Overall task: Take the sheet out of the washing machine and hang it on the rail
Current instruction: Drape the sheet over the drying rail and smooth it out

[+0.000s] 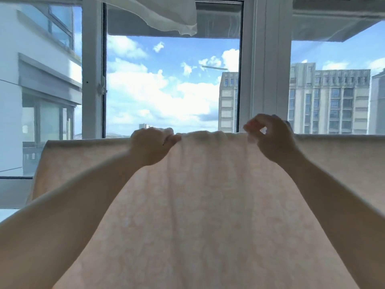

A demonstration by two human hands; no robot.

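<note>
**Sheet over the rail, hands working the top fold**

The fingers [169, 132] of the left hand [151, 146] are curled over the top edge of the sheet [204, 205], thumb pressed against the cloth, so this hand grips the fold. The right hand [268, 135] sits just beside the same edge, its thumb and forefinger brought together in a pinch at the fold; it appears to nip a small bit of fabric, though the backlight makes the contact hard to read. Both forearms reach up and forward from the bottom corners of the view.

The sheet itself, pale peach with a faint pattern, lies draped across a horizontal line at hand height and hangs down toward the person, filling the lower part of the view. The rail is hidden under the fold, so it cannot be seen directly. Between the hands the cloth is bunched into soft ridges; to the left and right it runs flatter along the line.

By my judgement the task is nearly finished: the sheet is out of the washing machine and already over the rail. What seems left is to spread the gathered middle and even out the hang.

Beyond stand the window frame [264, 65], sky with clouds, and tower blocks [329, 99]. A white cloth [166, 15] hangs overhead.
</note>
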